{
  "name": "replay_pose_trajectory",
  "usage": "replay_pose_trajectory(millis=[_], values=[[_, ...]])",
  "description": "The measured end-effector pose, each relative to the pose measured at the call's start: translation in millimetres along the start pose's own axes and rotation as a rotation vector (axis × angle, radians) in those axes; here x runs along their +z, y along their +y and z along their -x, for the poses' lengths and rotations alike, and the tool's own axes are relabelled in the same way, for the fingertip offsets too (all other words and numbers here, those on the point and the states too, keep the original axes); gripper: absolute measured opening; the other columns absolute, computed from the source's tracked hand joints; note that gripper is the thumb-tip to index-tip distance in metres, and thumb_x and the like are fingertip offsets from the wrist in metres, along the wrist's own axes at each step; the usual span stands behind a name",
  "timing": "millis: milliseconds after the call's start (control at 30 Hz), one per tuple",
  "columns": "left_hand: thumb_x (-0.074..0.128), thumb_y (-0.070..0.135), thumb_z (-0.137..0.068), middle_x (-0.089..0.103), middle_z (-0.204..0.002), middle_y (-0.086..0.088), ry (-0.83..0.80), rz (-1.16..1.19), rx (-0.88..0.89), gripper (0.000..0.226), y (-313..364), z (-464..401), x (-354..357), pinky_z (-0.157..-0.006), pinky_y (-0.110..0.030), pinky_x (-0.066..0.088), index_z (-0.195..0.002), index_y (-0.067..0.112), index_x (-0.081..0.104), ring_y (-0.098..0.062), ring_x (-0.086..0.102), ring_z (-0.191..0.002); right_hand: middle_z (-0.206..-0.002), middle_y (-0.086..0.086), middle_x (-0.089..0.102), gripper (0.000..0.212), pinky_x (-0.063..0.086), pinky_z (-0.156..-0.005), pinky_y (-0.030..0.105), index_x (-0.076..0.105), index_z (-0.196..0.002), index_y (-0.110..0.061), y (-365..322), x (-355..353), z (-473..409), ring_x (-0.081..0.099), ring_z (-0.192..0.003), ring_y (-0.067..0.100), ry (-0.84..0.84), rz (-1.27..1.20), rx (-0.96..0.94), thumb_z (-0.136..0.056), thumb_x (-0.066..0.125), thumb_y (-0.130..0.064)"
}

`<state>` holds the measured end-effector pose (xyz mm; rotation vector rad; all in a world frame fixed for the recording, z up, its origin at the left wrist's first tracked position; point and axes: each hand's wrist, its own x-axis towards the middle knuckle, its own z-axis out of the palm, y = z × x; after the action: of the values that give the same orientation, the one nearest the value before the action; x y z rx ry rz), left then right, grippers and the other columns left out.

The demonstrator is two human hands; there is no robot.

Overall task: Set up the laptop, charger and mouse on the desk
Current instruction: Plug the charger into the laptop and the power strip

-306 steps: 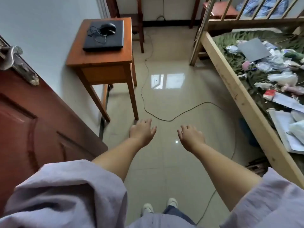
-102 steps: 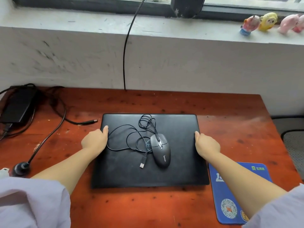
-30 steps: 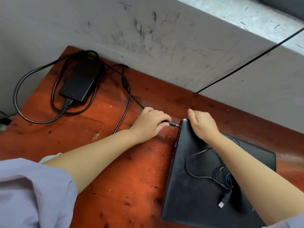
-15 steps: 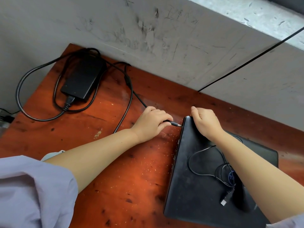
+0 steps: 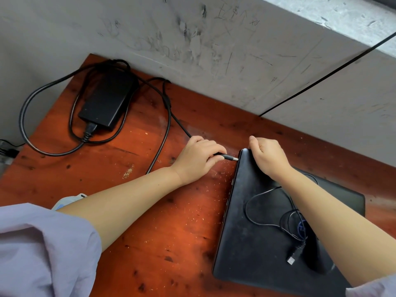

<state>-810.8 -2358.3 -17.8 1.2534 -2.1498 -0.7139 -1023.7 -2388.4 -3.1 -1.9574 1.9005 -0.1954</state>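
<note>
A closed black laptop (image 5: 257,232) lies on the red-brown wooden desk (image 5: 150,221). My left hand (image 5: 198,159) pinches the charger plug (image 5: 230,157), whose metal tip touches the laptop's left edge near its far corner. My right hand (image 5: 267,156) grips that far corner of the laptop. The black charger brick (image 5: 107,99) rests at the desk's far left with its cable (image 5: 167,116) looping around it and running to my left hand. The mouse cable and its USB plug (image 5: 292,257) lie coiled on the lid; the mouse itself is mostly hidden under my right forearm.
A scuffed grey wall (image 5: 214,39) runs along the desk's far edge. A thin black wire (image 5: 321,79) crosses the wall diagonally. The desk's left edge drops off past the looped power cord (image 5: 23,108).
Since a second ago my left hand has kept the plug at the laptop's left edge, its tip now against the side. My right hand stays on the corner. The view shifted slightly.
</note>
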Motion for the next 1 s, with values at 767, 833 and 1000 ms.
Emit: replay_pose_trajectory(millis=[767,833,1000], values=[[0.052,0.021,-0.093,0.064,-0.100,-0.010,-0.231,-0.260,0.111,0.020,-15,-8,21,-0.083,-0.039,0.041,-0.100,0.006,0.062,-0.030,0.054,-0.097,-0.061,0.007,0.052,0.053,0.032,-0.059,0.033,0.038,-0.049,-0.014,-2,31,-6,0.049,-0.065,0.030,-0.064,0.051,0.097,-0.096,0.031,-0.039],[0.051,0.019,-0.093,0.060,-0.104,-0.011,-0.217,-0.260,0.088,0.019,-16,-5,28,-0.084,-0.037,0.040,-0.102,0.005,0.061,-0.030,0.051,-0.100,-0.055,0.003,0.046,0.055,0.031,-0.056,0.032,0.033,-0.046,-0.017,0,32,-5,0.050,-0.063,0.032,-0.048,0.085,0.053,-0.096,0.033,-0.038],[0.049,0.020,-0.093,0.057,-0.106,-0.010,-0.214,-0.250,0.008,0.019,-18,-3,34,-0.085,-0.035,0.039,-0.101,0.006,0.059,-0.027,0.050,-0.100,-0.068,0.006,0.056,0.044,0.031,-0.056,0.030,0.051,-0.058,-0.013,8,31,1,0.053,-0.079,0.027,-0.012,0.224,-0.129,-0.095,0.040,-0.033]])
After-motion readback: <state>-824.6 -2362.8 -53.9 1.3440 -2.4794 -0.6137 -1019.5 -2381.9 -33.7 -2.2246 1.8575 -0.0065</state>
